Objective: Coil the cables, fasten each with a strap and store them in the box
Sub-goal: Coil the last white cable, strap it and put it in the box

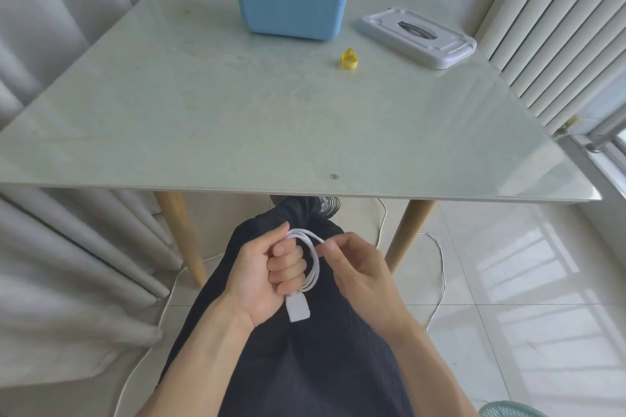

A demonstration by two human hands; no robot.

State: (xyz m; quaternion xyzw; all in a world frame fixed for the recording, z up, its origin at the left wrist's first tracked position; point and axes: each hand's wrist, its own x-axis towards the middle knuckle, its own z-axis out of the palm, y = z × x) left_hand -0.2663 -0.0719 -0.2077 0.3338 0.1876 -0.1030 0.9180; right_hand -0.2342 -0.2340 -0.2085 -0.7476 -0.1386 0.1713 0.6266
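Cable [313, 264] coil gripped by curled left hand [267, 276]; cable end pinched by right hand [359, 267] fingertips; strap [349, 60] lying near box [291, 0].

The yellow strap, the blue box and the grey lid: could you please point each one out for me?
yellow strap [349, 60]: head view, on its looped band.
blue box [291, 3]: head view, on its front wall.
grey lid [437, 44]: head view, on its flat top.

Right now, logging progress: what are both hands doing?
Left hand: grips the coiled white cable.
Right hand: pinches the cable's loose end.
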